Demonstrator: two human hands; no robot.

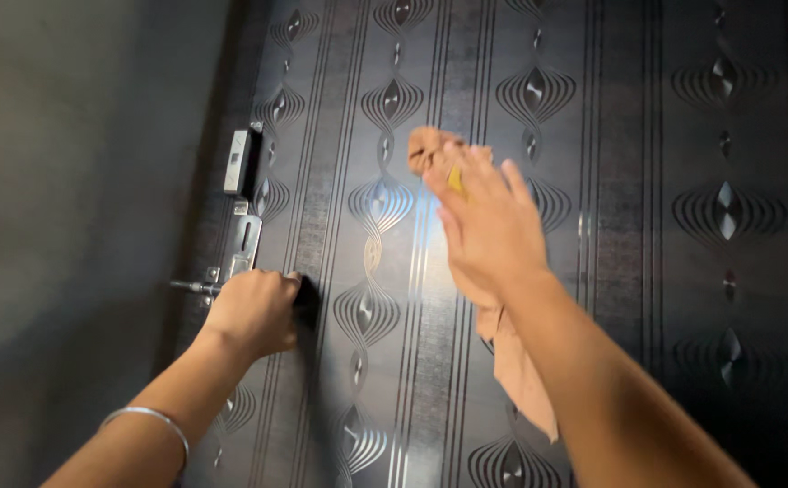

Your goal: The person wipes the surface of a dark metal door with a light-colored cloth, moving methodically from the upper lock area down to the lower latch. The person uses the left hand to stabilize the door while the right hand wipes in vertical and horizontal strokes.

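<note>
- The right hand (489, 226) lies flat on the door (647, 271), with its fingers spread out wide.
- A cloth (516, 361) is pressed between that hand and the door.
- The cloth is light brown. One bit of it pokes out above the fingertips. A longer bit hangs down under the wrist, along the arm.
- The hand is not closed around the cloth. It only pushes it flat against the door.
- The left hand (254, 312) is lower down, near the left edge of the door. It is curled shut around a dark handle (306, 298).
- A silver bangle (150, 420) sits on the left arm.
- A metal latch (240, 248) is on the door just above the left hand, and a thin bolt sticks out from it to the left.
- The door is dark and shiny, with curvy shapes and straight lines on it.
- A plain grey wall (69, 181) is left of the door.
</note>
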